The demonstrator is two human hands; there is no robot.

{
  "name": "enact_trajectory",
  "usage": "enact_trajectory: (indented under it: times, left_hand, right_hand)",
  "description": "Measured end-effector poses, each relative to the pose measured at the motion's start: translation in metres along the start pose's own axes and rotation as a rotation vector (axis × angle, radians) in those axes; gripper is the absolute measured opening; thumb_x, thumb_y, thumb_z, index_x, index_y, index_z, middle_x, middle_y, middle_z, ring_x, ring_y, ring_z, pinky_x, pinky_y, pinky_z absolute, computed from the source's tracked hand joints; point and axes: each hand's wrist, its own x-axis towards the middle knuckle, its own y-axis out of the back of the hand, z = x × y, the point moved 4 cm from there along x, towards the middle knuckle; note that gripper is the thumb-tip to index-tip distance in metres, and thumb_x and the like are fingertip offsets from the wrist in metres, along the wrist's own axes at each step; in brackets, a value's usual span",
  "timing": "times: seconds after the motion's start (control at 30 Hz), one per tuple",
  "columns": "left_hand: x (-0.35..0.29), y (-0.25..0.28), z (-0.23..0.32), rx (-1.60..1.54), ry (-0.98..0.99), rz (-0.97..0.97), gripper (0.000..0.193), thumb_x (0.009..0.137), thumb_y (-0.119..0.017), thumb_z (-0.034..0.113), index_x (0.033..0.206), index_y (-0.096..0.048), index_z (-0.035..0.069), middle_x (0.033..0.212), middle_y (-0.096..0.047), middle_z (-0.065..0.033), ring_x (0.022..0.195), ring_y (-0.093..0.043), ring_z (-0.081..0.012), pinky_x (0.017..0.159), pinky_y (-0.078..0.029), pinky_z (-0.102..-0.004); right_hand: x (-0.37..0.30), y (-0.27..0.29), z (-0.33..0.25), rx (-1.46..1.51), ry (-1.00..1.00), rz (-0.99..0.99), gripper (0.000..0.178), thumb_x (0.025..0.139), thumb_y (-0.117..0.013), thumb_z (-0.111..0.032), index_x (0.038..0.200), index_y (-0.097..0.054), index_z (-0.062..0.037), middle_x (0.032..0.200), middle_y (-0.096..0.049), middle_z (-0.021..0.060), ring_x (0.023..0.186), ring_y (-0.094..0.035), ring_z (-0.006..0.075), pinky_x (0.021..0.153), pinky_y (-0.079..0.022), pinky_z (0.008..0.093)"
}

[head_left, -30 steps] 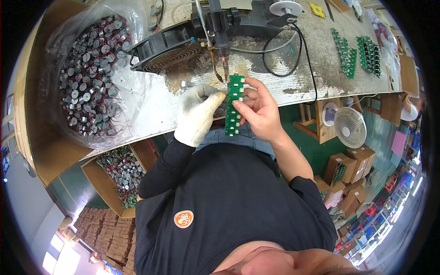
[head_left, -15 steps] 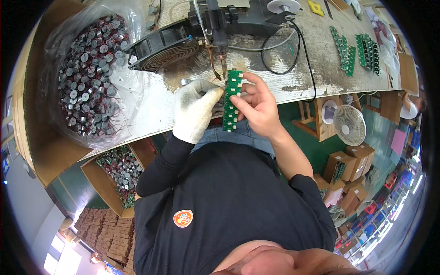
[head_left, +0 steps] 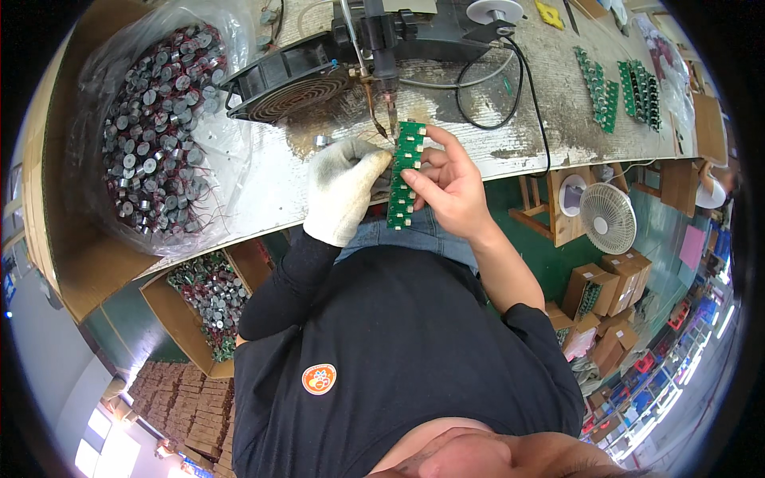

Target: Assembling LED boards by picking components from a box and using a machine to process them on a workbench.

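Note:
Upright in my right hand (head_left: pixel 454 195) is a narrow green circuit board strip (head_left: pixel 409 144) with small white parts along it. My thumb lies on its face and the fingers are behind its right edge. My left hand (head_left: pixel 338 195), in a white glove, is closed in a pinch at the strip's left edge; what its fingers hold is hidden. Just above the strip's top end is the tip of a mounted soldering iron (head_left: pixel 386 72), with a thin bent metal tube (head_left: pixel 370 103) beside it. A small silver motor (head_left: pixel 322 141) lies by the gloved hand.
A black box fan (head_left: pixel 291 94) stands behind my left hand. On the left, a plastic-lined carton (head_left: pixel 100 275) holds many small motors with red wires. A black cable (head_left: pixel 522 76) loops at the right; more green boards (head_left: pixel 599 88) lie farther right. Below the table sits another carton (head_left: pixel 179 319).
Both hands and the strip have shifted very slightly to the right. The grips look the same.

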Motion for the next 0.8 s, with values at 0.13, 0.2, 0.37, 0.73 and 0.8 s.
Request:
enact_trajectory:
  times: [0.13,0.2,0.37,0.73,0.8]
  left_hand:
    - [0.000,0.000,0.003,-0.010,0.026,0.012,0.015,0.085,-0.064,0.011,0.086,-0.065,-0.004,0.074,-0.064,-0.0050,0.066,-0.059,-0.0092,0.059,-0.048,-0.0234]
    - [-0.001,0.000,0.007,0.010,-0.007,0.002,0.015,0.086,-0.063,0.011,0.086,-0.065,-0.004,0.074,-0.063,-0.0050,0.066,-0.059,-0.0093,0.059,-0.049,-0.0234]
    - [-0.001,0.000,0.001,-0.009,-0.011,-0.001,0.015,0.086,-0.063,0.011,0.086,-0.065,-0.004,0.075,-0.064,-0.0052,0.067,-0.060,-0.0093,0.060,-0.049,-0.0235]
    - [0.002,0.002,-0.004,0.049,-0.007,-0.035,0.011,0.088,-0.061,0.012,0.089,-0.062,0.001,0.080,-0.064,-0.0057,0.066,-0.062,-0.0107,0.060,-0.051,-0.0233]
    - [0.002,0.001,-0.004,-0.001,0.002,-0.040,0.011,0.088,-0.061,0.012,0.089,-0.062,0.001,0.080,-0.064,-0.0054,0.066,-0.062,-0.0109,0.060,-0.051,-0.0234]
  right_hand:
    - [0.001,-0.002,-0.003,0.011,0.010,0.019,0.058,0.088,-0.060,0.003,0.138,-0.031,-0.0025,0.100,-0.062,0.0126,0.071,-0.061,0.0099,0.052,-0.048,0.0205]
    - [0.002,-0.002,-0.004,0.015,0.022,0.030,0.056,0.088,-0.061,0.001,0.136,-0.033,-0.0036,0.096,-0.062,0.0097,0.070,-0.061,0.0089,0.053,-0.048,0.0208]
    - [0.000,-0.001,0.002,0.017,0.023,0.033,0.056,0.088,-0.061,0.002,0.136,-0.034,-0.0038,0.096,-0.062,0.0100,0.070,-0.061,0.0088,0.053,-0.048,0.0210]
    - [-0.002,0.000,0.003,-0.003,0.056,-0.002,0.065,0.086,-0.061,0.005,0.141,-0.028,-0.0022,0.103,-0.061,0.0134,0.073,-0.061,0.0099,0.054,-0.049,0.0207]
    - [-0.002,0.000,0.002,0.002,0.051,0.022,0.064,0.085,-0.062,0.005,0.140,-0.031,-0.0019,0.099,-0.061,0.0114,0.072,-0.061,0.0092,0.054,-0.048,0.0209]
